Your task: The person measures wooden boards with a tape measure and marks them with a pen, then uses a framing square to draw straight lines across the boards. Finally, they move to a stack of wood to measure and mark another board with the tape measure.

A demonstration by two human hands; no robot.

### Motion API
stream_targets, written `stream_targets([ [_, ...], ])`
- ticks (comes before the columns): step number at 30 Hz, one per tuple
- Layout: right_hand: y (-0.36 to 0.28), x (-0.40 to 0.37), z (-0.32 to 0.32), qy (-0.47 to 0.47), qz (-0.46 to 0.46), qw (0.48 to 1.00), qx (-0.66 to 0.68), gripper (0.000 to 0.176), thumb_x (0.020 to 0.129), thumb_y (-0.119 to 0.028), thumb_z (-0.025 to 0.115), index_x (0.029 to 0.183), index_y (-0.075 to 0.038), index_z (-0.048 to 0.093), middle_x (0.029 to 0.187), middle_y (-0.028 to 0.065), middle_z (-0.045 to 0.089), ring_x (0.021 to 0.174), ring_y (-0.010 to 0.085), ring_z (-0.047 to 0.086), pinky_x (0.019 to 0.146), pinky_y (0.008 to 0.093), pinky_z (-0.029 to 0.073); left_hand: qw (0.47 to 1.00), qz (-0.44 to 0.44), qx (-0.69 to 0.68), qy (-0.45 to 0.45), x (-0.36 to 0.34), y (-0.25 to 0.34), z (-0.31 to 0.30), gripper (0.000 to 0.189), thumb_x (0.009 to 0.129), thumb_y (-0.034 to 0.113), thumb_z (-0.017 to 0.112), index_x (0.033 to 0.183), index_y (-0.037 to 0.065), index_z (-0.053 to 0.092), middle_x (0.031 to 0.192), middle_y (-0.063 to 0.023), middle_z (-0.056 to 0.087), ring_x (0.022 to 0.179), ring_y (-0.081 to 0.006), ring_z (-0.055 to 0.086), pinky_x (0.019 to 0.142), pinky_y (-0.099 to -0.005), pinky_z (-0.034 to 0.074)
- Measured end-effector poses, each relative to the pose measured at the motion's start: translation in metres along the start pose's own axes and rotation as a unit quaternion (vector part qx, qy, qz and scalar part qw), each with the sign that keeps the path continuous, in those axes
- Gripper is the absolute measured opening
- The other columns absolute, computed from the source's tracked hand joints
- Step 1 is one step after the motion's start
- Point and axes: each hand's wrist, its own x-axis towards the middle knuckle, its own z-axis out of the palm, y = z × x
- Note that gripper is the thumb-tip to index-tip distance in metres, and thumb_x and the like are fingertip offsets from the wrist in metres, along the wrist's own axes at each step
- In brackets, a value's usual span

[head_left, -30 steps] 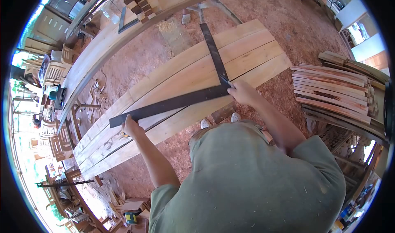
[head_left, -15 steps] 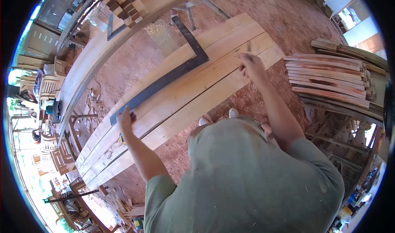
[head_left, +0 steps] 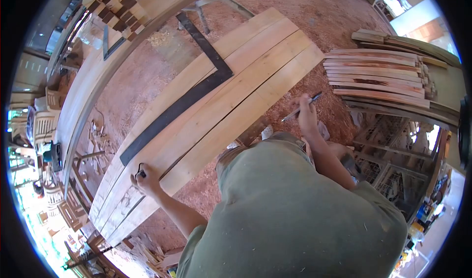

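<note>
Several pale wooden planks [head_left: 255, 76] lie side by side on supports. A large dark steel square [head_left: 182, 101] rests flat on them, its corner toward the far side, and neither hand touches it. My left hand [head_left: 146, 180] sits on the planks near their left end, below the square's long arm, with fingers curled on a small dark object [head_left: 140, 172]. My right hand [head_left: 307, 115] hovers just off the planks' near edge and holds a pencil [head_left: 299, 108] pointing up and right.
A stack of reddish wooden slats [head_left: 383, 76] lies at the right on a bench. A long curved board [head_left: 93, 81] runs along the upper left with checkered blocks [head_left: 115, 3] and a second square [head_left: 109, 44]. The floor [head_left: 147, 76] is covered in sawdust, and crates [head_left: 393, 175] stand at lower right.
Both hands have let go of the square, which now lies farther across the planks. My right hand has pulled back to the near edge with the pencil. My left hand has slid down and left.
</note>
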Motion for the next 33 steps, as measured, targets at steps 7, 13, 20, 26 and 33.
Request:
stream_targets([
  [7, -0.026, -0.006, 0.018, -0.14, -0.131, 0.948, -0.253, 0.039, 0.098, -0.037, 0.051, 0.088, -0.001, 0.064, 0.065, 0.0034, 0.054, 0.06, 0.0122, 0.05, 0.057, 0.0316, 0.042, 0.989, 0.033, -0.138, 0.047, 0.015, 0.003, -0.006, 0.053, 0.093, 0.043, 0.06, 0.081, -0.007, 0.066, 0.086, -0.0163, 0.065, 0.074, -0.0286, 0.062, 0.063, -0.0432, 0.048],
  [13, -0.031, -0.051, 0.048, -0.196, -0.077, 0.913, -0.349, 0.035, 0.097, -0.033, 0.053, 0.096, -0.001, 0.066, 0.077, 0.0179, 0.065, 0.076, 0.0319, 0.065, 0.068, 0.0418, 0.048, 0.687, 0.03, -0.623, -0.374, -0.043, 0.132, -0.014, 0.012, 0.092, 0.015, 0.063, 0.1, 0.006, 0.064, 0.069, 0.0053, 0.055, 0.052, 0.0006, 0.038, 0.044, -0.0184, 0.024],
  [20, -0.009, -0.086, 0.048, -0.276, -0.128, 0.904, -0.3, 0.028, 0.096, -0.025, 0.056, 0.103, 0.001, 0.064, 0.083, 0.0196, 0.065, 0.079, 0.0233, 0.063, 0.071, 0.0368, 0.048, 0.631, 0.302, -0.441, -0.562, -0.113, 0.239, -0.026, 0.024, 0.085, 0.016, 0.073, 0.097, -0.002, 0.063, 0.079, -0.0057, 0.067, 0.072, -0.0084, 0.06, 0.063, -0.026, 0.048],
  [26, -0.009, -0.079, 0.011, -0.218, 0.068, 0.959, -0.17, 0.027, 0.097, -0.026, 0.058, 0.109, -0.002, 0.065, 0.073, 0.0027, 0.058, 0.068, 0.0086, 0.052, 0.06, 0.0301, 0.043, 0.581, 0.44, -0.299, -0.616, -0.157, 0.266, -0.025, 0.02, 0.084, 0.017, 0.069, 0.088, -0.001, 0.06, 0.073, -0.0017, 0.059, 0.065, -0.0075, 0.054, 0.056, -0.0246, 0.044],
  [33, 0.036, -0.008, -0.032, -0.225, -0.051, 0.969, 0.087, 0.039, 0.101, -0.027, 0.051, 0.134, -0.007, 0.053, 0.097, -0.0001, 0.058, 0.084, 0.0084, 0.052, 0.07, 0.0277, 0.046, 0.604, 0.238, -0.352, -0.675, -0.242, 0.347, -0.016, 0.02, 0.091, 0.017, 0.059, 0.095, -0.003, 0.059, 0.079, -0.0063, 0.062, 0.07, -0.0121, 0.059, 0.059, -0.0278, 0.047],
])
